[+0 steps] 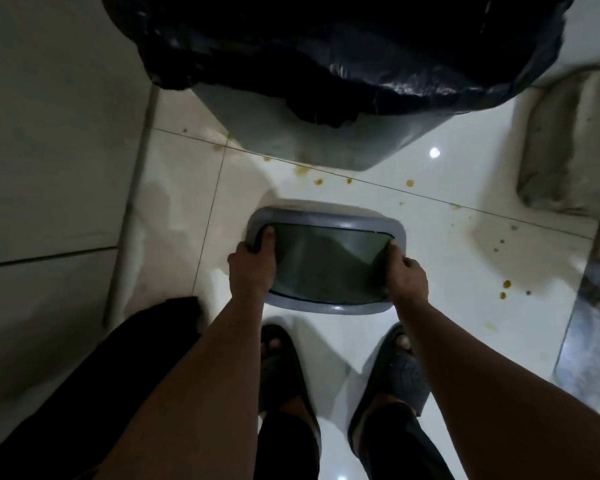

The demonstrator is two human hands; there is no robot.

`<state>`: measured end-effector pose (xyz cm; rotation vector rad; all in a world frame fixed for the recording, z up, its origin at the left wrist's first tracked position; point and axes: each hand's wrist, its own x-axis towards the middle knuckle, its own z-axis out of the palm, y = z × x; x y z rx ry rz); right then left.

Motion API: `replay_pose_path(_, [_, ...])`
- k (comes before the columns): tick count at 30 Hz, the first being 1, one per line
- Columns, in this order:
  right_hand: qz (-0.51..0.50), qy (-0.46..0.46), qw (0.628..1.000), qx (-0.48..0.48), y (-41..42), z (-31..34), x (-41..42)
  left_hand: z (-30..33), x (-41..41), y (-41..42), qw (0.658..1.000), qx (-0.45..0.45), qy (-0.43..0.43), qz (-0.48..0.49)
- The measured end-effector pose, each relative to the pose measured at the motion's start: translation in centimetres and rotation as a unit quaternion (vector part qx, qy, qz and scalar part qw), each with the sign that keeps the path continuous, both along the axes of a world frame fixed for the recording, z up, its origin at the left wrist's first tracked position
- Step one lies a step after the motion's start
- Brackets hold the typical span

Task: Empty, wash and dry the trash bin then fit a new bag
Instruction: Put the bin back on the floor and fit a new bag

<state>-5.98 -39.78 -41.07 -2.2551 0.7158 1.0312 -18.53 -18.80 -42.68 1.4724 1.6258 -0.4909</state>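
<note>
I can't see the top of the trash bin point(291, 133): the frame cuts it off, and the black bag point(343, 53) folded over its rim hides the inside. Whether the lid point(326, 216) sits on the floor point(430, 237) or hangs just above it, I can't tell. The lid is on the near side of the bin, between it and my sandals point(281, 368). My left hand point(253, 265) clamps the lid's left end, thumb on the dark swing flap point(326, 261), fingers curled under the grey rim. My right hand point(407, 275) grips the right end, thumb at the flap's corner; its fingers are tucked out of sight. Yellow-brown spots point(302, 171) dot the tiles between bin and lid and spread right of the lid. A greyish bundle point(565, 143) lies right of the bin, too blurred to name. A pale wall panel point(49, 133) stands left of it.
</note>
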Motion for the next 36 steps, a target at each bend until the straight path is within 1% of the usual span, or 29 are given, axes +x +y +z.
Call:
replay_pose_path(3, [-0.016, -0.023, 1.000, -0.015, -0.3, 3.2, -0.1, 3.0, 0.0, -0.9, 1.000, -0.011, -0.019, 0.011])
replay_pose_path(5, [-0.008, -0.016, 1.000, -0.017, -0.4, 7.0, 0.2, 7.0, 0.1, -1.1, 1.000, -0.019, -0.019, 0.008])
replay_pose_path(8, [0.004, -0.005, 1.000, -0.012, 0.6, 15.3, 1.3, 14.7, 0.2, -0.7, 0.999, -0.030, -0.011, 0.009])
replay_pose_path(11, [0.011, -0.003, 1.000, 0.002, 2.3, 24.7, 2.5, 23.8, 0.4, 0.1, 0.999, -0.020, -0.019, 0.035])
replay_pose_path(14, [0.024, -0.030, 0.999, 0.014, 3.8, 33.3, 3.8, 33.0, 1.3, 1.1, 0.998, 0.018, -0.058, 0.027])
replay_pose_path(16, [0.033, -0.046, 0.998, 0.037, 5.1, 38.3, 5.0, 37.9, 2.1, 2.6, 0.994, 0.062, -0.094, 0.015])
replay_pose_path(18, [0.041, -0.070, 0.995, 0.053, 6.2, 42.0, 6.2, 41.5, 2.9, 4.0, 0.987, 0.109, -0.116, -0.011])
replay_pose_path(20, [0.040, -0.087, 0.994, 0.057, 7.3, 44.4, 7.4, 43.8, 3.9, 5.1, 0.981, 0.145, -0.129, -0.029])
replay_pose_path(23, [0.034, -0.097, 0.993, 0.060, 9.1, 45.3, 9.2, 44.9, 6.1, 7.1, 0.975, 0.155, -0.155, -0.031])
replay_pose_path(25, [0.039, -0.099, 0.992, 0.067, 10.4, 44.1, 10.8, 43.2, 7.8, 8.8, 0.973, 0.155, -0.165, -0.045])
replay_pose_path(32, [0.063, -0.108, 0.991, 0.055, 13.4, 35.3, 15.2, 34.5, 12.3, 14.4, 0.960, 0.153, -0.215, -0.097])
replay_pose_path(36, [0.026, -0.172, 0.984, 0.042, 14.2, 32.1, 16.2, 32.0, 14.1, 14.8, 0.952, 0.188, -0.236, -0.056])
